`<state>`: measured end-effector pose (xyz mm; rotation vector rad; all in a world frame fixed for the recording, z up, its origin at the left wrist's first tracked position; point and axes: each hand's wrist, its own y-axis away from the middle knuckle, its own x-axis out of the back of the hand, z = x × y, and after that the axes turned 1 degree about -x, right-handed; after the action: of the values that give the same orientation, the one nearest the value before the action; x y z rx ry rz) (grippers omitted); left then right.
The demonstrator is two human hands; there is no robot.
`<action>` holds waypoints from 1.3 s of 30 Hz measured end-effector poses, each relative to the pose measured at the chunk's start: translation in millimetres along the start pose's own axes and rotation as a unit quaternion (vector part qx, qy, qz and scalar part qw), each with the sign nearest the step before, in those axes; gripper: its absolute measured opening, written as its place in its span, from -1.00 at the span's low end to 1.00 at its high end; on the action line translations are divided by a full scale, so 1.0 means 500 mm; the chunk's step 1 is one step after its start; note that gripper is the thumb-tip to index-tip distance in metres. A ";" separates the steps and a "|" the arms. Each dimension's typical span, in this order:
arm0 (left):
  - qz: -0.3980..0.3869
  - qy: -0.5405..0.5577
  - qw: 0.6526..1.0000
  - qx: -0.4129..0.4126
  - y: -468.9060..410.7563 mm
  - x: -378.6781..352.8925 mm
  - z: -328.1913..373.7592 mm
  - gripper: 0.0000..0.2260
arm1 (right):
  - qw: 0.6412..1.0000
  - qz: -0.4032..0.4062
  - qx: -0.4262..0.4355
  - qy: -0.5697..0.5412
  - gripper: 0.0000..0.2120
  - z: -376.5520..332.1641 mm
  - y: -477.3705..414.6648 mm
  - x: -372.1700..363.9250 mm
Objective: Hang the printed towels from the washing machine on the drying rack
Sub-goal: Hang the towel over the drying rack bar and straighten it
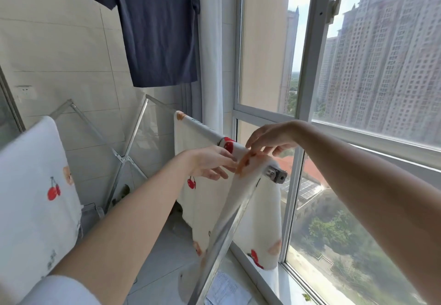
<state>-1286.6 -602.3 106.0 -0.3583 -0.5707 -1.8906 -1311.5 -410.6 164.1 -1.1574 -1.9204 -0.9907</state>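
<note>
A white towel printed with cherries and bears [205, 199] hangs over the right-hand top bar of the metal drying rack [133, 137]. My left hand [212, 164] rests on the towel at the bar with fingers spread, touching the cloth near its corner. My right hand [272, 139] hovers just above the same corner, fingertips brushing the fold, fingers apart. A second printed towel [35, 199] hangs over the left-hand bar at the left edge of view. The washing machine is out of view.
A dark blue T-shirt [152, 25] hangs high against the tiled wall. A large window [307, 90] runs along the right, its sill close to the rack's leg. A sheet of paper [226, 290] lies on the floor by the rack. A wall socket [25, 92] sits at left.
</note>
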 end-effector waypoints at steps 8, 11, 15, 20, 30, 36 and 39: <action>-0.017 -0.129 0.991 -0.016 0.019 -0.031 0.021 -0.78 | 0.993 -0.054 -0.047 0.090 -0.72 0.002 0.036 0.018; 0.117 -0.098 0.985 -0.081 0.020 -0.026 0.048 -0.92 | 0.992 0.011 -0.006 0.122 -0.79 -0.006 0.046 0.021; 0.404 -0.076 0.900 -0.142 -0.009 -0.030 0.079 -0.86 | 0.940 0.319 0.121 0.013 -0.97 -0.019 0.018 0.019; 0.343 -0.070 0.918 -0.188 0.000 -0.054 0.102 -0.85 | 0.920 0.363 0.146 0.022 -0.92 -0.013 0.025 0.032; 0.266 -0.008 0.959 -0.098 -0.056 -0.038 0.041 -0.94 | 0.996 0.048 -0.049 0.064 -0.71 0.027 0.047 0.021; 0.262 -0.035 0.960 -0.091 -0.137 0.002 -0.009 -0.57 | 0.994 0.000 -0.049 0.101 -0.46 -0.078 -0.058 -0.026; 0.277 -0.037 0.957 -0.081 -0.190 0.047 -0.034 -0.49 | 0.989 -0.002 -0.063 0.133 -0.48 -0.108 -0.137 -0.040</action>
<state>-1383.3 -600.4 82.6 -0.6278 -0.3174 -1.3865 -1357.9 -486.4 155.6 -1.0326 -1.6693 -1.2167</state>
